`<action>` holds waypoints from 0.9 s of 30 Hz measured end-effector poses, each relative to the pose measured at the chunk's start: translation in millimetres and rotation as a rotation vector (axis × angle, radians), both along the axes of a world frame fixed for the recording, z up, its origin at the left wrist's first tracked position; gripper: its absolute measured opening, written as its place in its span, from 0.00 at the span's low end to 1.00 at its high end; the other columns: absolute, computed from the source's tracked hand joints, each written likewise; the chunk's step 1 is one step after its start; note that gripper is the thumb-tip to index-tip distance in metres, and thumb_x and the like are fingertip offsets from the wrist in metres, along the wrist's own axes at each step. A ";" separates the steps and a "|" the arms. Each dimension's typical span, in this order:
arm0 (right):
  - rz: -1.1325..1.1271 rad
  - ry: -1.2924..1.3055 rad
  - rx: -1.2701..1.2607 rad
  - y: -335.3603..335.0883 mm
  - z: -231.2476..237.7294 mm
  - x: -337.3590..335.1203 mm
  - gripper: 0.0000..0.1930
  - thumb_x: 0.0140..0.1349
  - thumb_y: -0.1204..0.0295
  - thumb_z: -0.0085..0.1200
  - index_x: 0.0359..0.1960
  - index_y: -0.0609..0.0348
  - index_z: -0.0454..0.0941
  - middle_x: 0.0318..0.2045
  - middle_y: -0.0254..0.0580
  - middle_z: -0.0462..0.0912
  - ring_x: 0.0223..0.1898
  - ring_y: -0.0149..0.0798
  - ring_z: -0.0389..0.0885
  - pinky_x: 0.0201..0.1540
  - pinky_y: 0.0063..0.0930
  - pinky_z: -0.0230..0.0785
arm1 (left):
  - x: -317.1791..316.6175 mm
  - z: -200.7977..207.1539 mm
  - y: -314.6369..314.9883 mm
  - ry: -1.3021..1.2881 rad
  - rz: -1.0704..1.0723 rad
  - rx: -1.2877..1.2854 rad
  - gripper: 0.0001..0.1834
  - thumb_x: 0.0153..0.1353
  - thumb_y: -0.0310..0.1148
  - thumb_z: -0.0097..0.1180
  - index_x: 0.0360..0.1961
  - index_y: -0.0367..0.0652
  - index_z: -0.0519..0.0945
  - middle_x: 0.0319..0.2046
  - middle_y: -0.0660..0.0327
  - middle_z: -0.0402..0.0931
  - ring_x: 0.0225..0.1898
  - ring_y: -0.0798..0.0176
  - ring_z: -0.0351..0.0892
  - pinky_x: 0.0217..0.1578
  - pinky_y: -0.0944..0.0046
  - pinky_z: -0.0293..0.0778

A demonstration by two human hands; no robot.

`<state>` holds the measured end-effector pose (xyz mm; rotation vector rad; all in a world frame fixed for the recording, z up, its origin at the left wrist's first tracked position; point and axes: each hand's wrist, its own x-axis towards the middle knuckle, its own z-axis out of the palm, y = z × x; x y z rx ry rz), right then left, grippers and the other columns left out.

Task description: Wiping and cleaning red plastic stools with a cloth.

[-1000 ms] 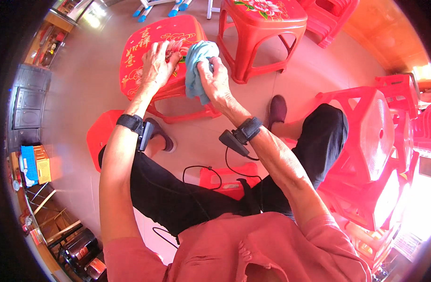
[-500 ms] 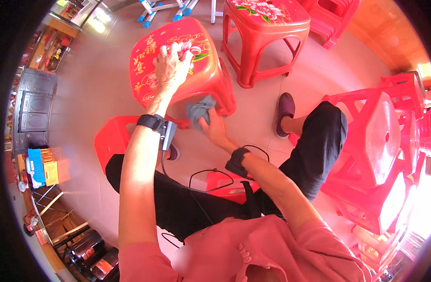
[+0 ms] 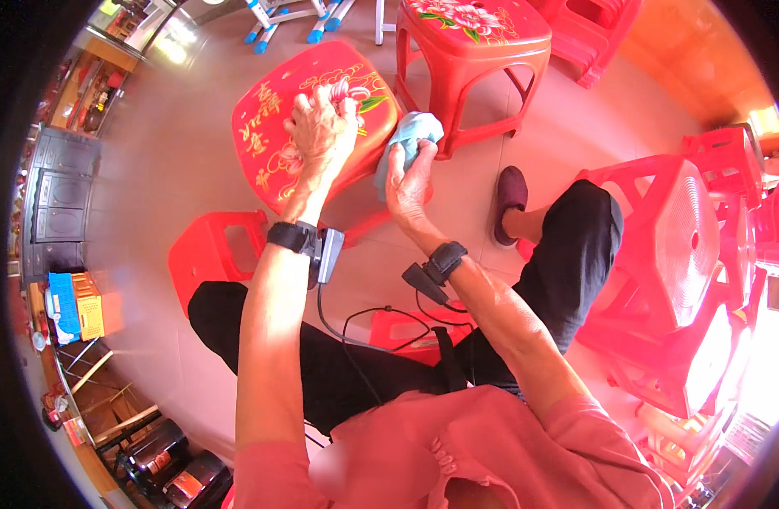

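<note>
A red plastic stool [image 3: 266,106] with a floral print on its seat stands in front of me, slightly tilted. My left hand [image 3: 322,136] lies over the seat near its middle, fingers bent and gripping it; the fingertips are partly hidden. Beside the stool's right side, my right hand [image 3: 411,178] holds a light blue-grey cloth [image 3: 419,127] bunched between thumb and fingers. The cloth is up against the seat's right edge. Each of my wrists wears a black strap with a small device and a cable.
Another floral red stool [image 3: 474,59] stands just beyond to the right. Stacked red stools [image 3: 695,242] crowd the right side, and a red stool [image 3: 207,246] stands by my knee at left. Blue and yellow baskets [image 3: 75,305] sit at far left. Cables hang across my lap.
My right hand has carried the cloth up and to the right, from below the seat to its right side. The held stool has turned and shifted slightly under my left hand.
</note>
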<state>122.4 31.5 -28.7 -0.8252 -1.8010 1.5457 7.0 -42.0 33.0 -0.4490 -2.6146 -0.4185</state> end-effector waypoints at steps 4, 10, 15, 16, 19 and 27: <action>0.083 0.130 0.069 16.9 -17.3 6.0 0.18 0.63 0.66 0.50 0.49 0.63 0.64 0.39 0.51 0.74 0.42 0.45 0.75 0.47 0.37 0.66 | 13.3 18.4 -9.9 -0.108 0.045 -0.121 0.29 0.59 0.53 0.52 0.55 0.45 0.69 0.45 0.45 0.68 0.49 0.43 0.70 0.47 0.41 0.62; 0.009 0.122 -0.133 23.9 -18.8 0.0 0.16 0.64 0.65 0.50 0.44 0.67 0.66 0.36 0.53 0.74 0.40 0.45 0.74 0.46 0.38 0.65 | 3.2 37.7 -74.7 -0.132 -0.658 -0.177 0.36 0.60 0.45 0.56 0.67 0.46 0.59 0.53 0.48 0.63 0.54 0.45 0.68 0.58 0.41 0.59; 0.060 0.280 -0.090 -9.2 11.7 4.2 0.18 0.66 0.64 0.49 0.49 0.66 0.64 0.36 0.50 0.74 0.38 0.44 0.75 0.46 0.41 0.68 | -0.1 25.4 -67.4 -0.120 -0.575 -0.019 0.33 0.58 0.42 0.60 0.63 0.47 0.66 0.50 0.50 0.66 0.53 0.46 0.68 0.55 0.45 0.62; 0.088 0.331 -0.098 -27.5 25.5 11.0 0.18 0.66 0.65 0.48 0.50 0.66 0.63 0.36 0.49 0.74 0.38 0.44 0.75 0.46 0.42 0.68 | 1.1 22.4 -70.7 -0.105 -0.523 -0.007 0.32 0.57 0.43 0.60 0.62 0.48 0.68 0.49 0.50 0.67 0.53 0.46 0.68 0.54 0.46 0.63; 0.299 0.250 -0.253 -65.0 15.2 35.7 0.28 0.62 0.66 0.53 0.58 0.64 0.56 0.43 0.53 0.74 0.44 0.47 0.77 0.49 0.40 0.69 | 5.5 19.2 -46.8 -0.098 -0.452 -0.007 0.32 0.58 0.43 0.59 0.63 0.50 0.66 0.48 0.49 0.67 0.51 0.46 0.68 0.53 0.45 0.62; 0.804 0.156 0.090 -14.2 -14.8 48.5 0.20 0.55 0.67 0.58 0.44 0.62 0.65 0.32 0.57 0.75 0.36 0.57 0.79 0.38 0.40 0.72 | 8.9 11.5 -43.8 -0.121 -0.319 -0.092 0.34 0.60 0.41 0.56 0.66 0.49 0.61 0.48 0.47 0.66 0.54 0.46 0.66 0.53 0.42 0.60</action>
